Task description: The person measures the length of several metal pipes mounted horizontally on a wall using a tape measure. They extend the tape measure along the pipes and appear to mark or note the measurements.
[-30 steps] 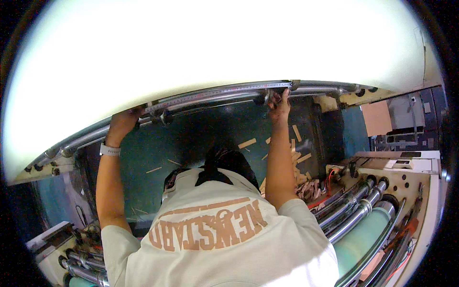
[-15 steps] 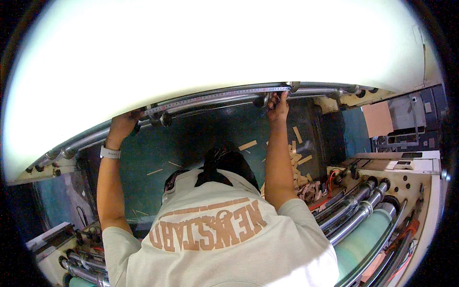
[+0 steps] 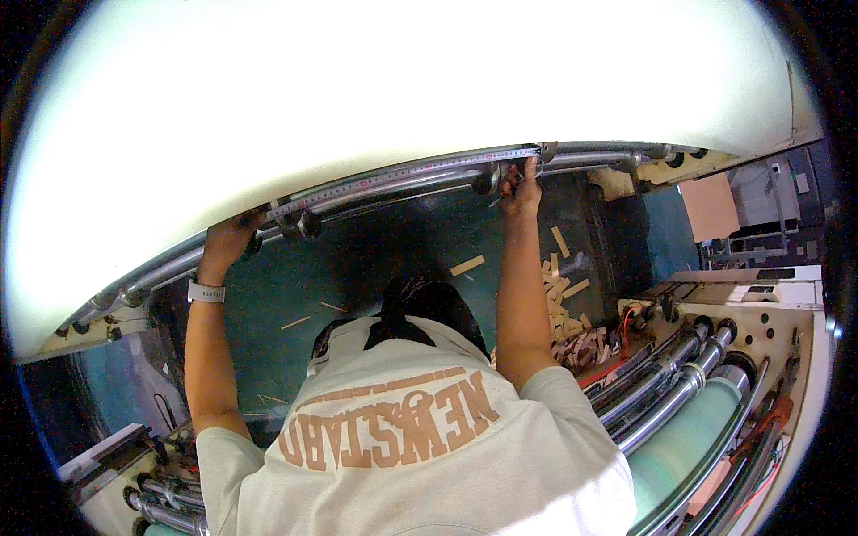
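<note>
A long metal shaft [image 3: 402, 183] runs across the machine under a big white curved panel [image 3: 357, 80]. A measuring tape [image 3: 402, 170] lies stretched along the shaft between my two hands. My left hand [image 3: 228, 239], with a white watch on its wrist, is closed around the tape's left end at the shaft. My right hand [image 3: 521, 186] pinches the tape's right end against the shaft, next to a round collar [image 3: 487, 179]. Both arms reach up and forward from my beige shirt.
Below the shaft lies a dark teal floor [image 3: 295, 286] with scattered wooden strips [image 3: 559, 286] piled to the right. Shiny steel rollers [image 3: 670, 384] and a pale green roller fill the lower right. More rollers [image 3: 165, 496] sit at the lower left.
</note>
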The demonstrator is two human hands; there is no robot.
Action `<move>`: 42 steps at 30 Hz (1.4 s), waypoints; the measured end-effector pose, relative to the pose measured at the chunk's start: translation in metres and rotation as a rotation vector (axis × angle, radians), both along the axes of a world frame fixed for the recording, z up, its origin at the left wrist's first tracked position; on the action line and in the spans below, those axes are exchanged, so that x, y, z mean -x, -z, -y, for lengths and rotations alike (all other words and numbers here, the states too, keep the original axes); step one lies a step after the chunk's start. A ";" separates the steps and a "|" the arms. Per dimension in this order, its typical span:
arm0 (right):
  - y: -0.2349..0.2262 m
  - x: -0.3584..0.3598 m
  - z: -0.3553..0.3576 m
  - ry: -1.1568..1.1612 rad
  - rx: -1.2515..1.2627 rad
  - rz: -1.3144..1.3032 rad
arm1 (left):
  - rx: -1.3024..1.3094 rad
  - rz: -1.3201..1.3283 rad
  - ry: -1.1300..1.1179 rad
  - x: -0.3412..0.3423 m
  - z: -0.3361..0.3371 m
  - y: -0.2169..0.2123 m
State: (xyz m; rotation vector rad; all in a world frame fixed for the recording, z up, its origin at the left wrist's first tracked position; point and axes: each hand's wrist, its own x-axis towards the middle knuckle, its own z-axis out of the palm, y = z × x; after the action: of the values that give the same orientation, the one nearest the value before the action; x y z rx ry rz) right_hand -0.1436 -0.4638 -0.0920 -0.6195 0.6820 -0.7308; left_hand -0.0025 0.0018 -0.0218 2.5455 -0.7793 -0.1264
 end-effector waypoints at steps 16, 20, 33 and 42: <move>-0.003 0.013 0.019 0.273 0.425 0.058 | 0.022 0.066 0.054 -0.004 -0.005 0.002; -0.009 0.011 0.039 0.135 0.743 -0.149 | 0.016 0.036 0.012 -0.002 -0.005 0.001; -0.004 0.002 0.051 0.083 0.912 -0.134 | 0.006 0.115 0.000 0.002 0.006 -0.002; -0.002 0.005 0.063 0.045 0.811 -0.095 | 0.133 0.269 0.023 0.008 0.009 -0.008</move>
State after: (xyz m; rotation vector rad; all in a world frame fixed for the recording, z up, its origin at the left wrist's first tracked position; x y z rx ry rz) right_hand -0.1485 -0.5270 -0.0895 -1.3882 0.4674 -1.0272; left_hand -0.0106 -0.0070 -0.0135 2.4557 -0.8852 0.2578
